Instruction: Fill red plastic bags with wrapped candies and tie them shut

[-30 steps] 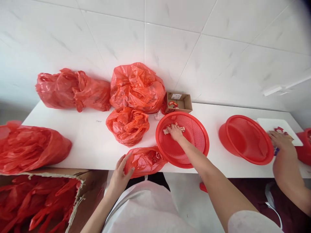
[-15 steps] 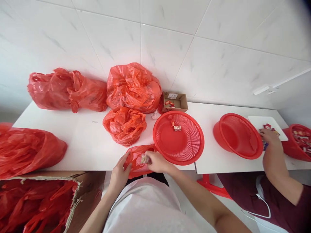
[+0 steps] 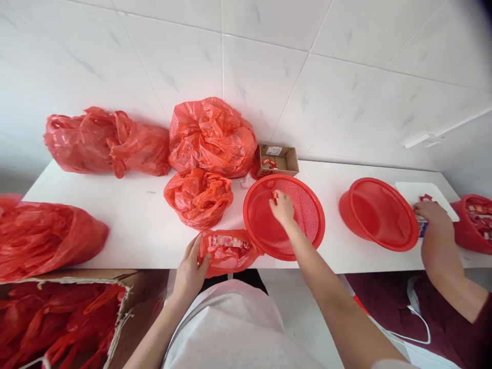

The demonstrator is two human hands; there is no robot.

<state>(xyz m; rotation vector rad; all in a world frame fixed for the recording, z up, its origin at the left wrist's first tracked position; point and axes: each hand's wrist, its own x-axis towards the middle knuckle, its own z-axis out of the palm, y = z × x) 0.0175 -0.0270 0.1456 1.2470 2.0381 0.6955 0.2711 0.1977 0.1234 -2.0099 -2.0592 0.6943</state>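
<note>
My left hand [image 3: 192,266] grips the left edge of an open red plastic bag [image 3: 225,265] at the table's front edge, thumb on the inside. Small wrapped packets, one a pink and white strip [image 3: 226,241], lie in the bag's mouth. My right hand [image 3: 283,207] is down inside a red mesh basket [image 3: 315,228] just right of the bag. Its fingers are curled at a small red and white wrapped packet [image 3: 275,196]; the hand partly hides what lies there.
Several full red bags [image 3: 211,138] line the wall. A small cardboard box [image 3: 286,163] stands behind the basket. Rightward are another red basket [image 3: 346,212], a white tray [image 3: 403,190], a co-worker's hand [image 3: 432,211] and a filled red tub [image 3: 461,225]. A large carton [image 3: 126,302] sits front left.
My right hand has left the bag, where it held a small packet, and moved right and up into the basket. The bag's mouth now shows the packets. My left hand stays on the bag.
</note>
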